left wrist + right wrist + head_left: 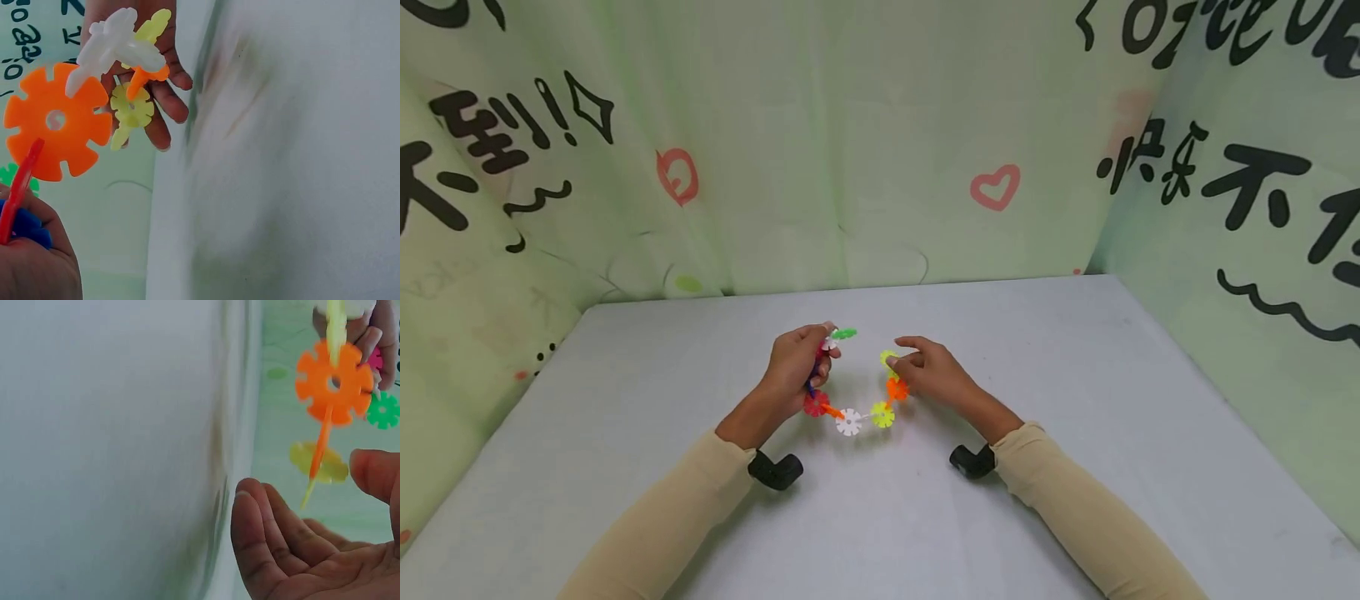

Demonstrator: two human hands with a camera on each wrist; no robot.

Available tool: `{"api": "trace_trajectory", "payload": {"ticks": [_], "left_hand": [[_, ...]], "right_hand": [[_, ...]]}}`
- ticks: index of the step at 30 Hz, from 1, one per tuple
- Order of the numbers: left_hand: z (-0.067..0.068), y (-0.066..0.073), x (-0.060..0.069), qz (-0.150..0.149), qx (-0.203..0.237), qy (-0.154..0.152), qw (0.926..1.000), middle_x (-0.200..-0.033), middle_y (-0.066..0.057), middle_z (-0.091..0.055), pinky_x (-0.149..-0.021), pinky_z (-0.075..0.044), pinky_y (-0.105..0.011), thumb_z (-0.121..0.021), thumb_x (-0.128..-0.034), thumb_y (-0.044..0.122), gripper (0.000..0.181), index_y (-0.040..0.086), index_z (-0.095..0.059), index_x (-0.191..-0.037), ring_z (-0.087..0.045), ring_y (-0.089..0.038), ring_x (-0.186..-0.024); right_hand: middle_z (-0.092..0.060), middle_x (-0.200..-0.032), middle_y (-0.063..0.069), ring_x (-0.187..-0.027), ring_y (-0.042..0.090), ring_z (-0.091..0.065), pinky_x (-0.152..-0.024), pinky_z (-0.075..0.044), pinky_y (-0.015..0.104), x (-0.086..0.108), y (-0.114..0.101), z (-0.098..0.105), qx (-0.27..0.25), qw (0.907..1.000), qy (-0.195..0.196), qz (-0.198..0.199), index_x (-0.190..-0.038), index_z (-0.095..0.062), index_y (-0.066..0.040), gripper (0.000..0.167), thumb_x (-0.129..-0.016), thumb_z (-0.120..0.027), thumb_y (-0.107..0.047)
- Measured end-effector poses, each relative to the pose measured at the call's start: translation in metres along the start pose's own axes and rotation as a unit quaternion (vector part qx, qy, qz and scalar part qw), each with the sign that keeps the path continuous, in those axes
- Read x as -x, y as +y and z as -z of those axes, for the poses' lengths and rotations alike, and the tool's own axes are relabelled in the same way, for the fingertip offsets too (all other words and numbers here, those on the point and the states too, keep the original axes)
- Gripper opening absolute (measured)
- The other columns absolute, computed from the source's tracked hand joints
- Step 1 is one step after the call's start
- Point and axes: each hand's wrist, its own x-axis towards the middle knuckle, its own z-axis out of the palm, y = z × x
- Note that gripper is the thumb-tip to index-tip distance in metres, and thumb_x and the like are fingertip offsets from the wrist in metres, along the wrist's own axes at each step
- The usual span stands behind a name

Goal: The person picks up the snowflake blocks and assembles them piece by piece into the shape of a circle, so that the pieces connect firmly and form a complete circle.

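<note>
A chain of interlocked notched plastic discs hangs in a curve between the hands. My left hand (793, 362) grips one end, where a green disc (844, 333) sticks out past the thumb. A red disc (815, 405) and a white disc (848, 422) sit along the sagging part. On the right are an orange disc (897, 389) and a yellow disc (888, 358) at the far end. My right hand (936, 375) is beside this end. In the right wrist view its thumb and fingers are apart around the yellow disc (303, 456), with no pinch visible.
A white-covered table (880, 517) lies under the hands. Pale green curtains (850, 150) with black lettering and red hearts stand behind it and at both sides. Black wrist-worn devices (777, 472) sit on both forearms.
</note>
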Motion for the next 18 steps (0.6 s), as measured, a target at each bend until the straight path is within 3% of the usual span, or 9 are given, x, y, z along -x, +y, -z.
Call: {"api": "trace_trajectory", "payload": {"ticks": [2, 5, 9, 13, 18], "left_hand": [[0.001, 0.001, 0.0, -0.013, 0.005, 0.006, 0.9999, -0.074, -0.003, -0.061, -0.04, -0.032, -0.017, -0.054, -0.1006, 0.029, 0.03, 0.006, -0.057, -0.12, -0.04, -0.009, -0.046], [0.002, 0.002, -0.001, -0.023, 0.008, 0.007, 0.9997, -0.074, -0.003, -0.061, -0.041, -0.033, -0.017, -0.054, -0.1007, 0.029, 0.03, 0.006, -0.058, -0.119, -0.041, -0.009, -0.046], [0.002, 0.004, -0.001, -0.027, 0.0, 0.012, 0.9996, -0.075, -0.004, -0.062, -0.041, -0.034, -0.017, -0.055, -0.1003, 0.03, 0.03, 0.007, -0.059, -0.12, -0.041, -0.01, -0.046], [0.0, 0.002, -0.002, -0.02, -0.021, 0.007, 0.9996, -0.077, -0.006, -0.063, -0.041, -0.035, -0.017, -0.055, -0.0998, 0.029, 0.03, 0.007, -0.06, -0.12, -0.042, -0.01, -0.045], [-0.007, -0.006, -0.003, -0.01, -0.04, -0.007, 0.9991, -0.075, -0.007, -0.063, -0.041, -0.033, -0.019, -0.056, -0.0995, 0.026, 0.032, 0.004, -0.061, -0.122, -0.041, -0.011, -0.043]], "right_hand": [[-0.066, -0.119, 0.012, -0.093, 0.018, -0.066, -0.08, -0.051, 0.033, 0.0, 0.0, -0.002, -0.048, 0.9986, -0.013, -0.02, -0.147, -0.039, -0.008, 0.057, -0.097, -0.059, -0.028], [-0.065, -0.12, 0.016, -0.095, 0.02, -0.068, -0.082, -0.053, 0.032, -0.002, -0.001, -0.004, -0.134, 0.9902, -0.035, -0.017, -0.149, -0.035, -0.007, 0.053, -0.1, -0.054, -0.018], [-0.061, -0.125, 0.021, -0.095, 0.029, -0.069, -0.085, -0.053, 0.035, -0.004, -0.004, -0.004, -0.196, 0.9783, -0.063, 0.02, -0.149, -0.036, -0.008, 0.052, -0.1, -0.053, -0.01], [-0.061, -0.124, 0.019, -0.093, 0.031, -0.07, -0.085, -0.053, 0.034, -0.004, -0.009, -0.004, -0.171, 0.9825, -0.051, 0.054, -0.147, -0.041, -0.012, 0.053, -0.098, -0.059, -0.011], [-0.061, -0.122, 0.019, -0.092, 0.031, -0.07, -0.088, -0.052, 0.036, 0.002, -0.009, -0.004, -0.14, 0.9878, -0.03, 0.061, -0.146, -0.043, -0.014, 0.053, -0.097, -0.061, -0.012]]}}
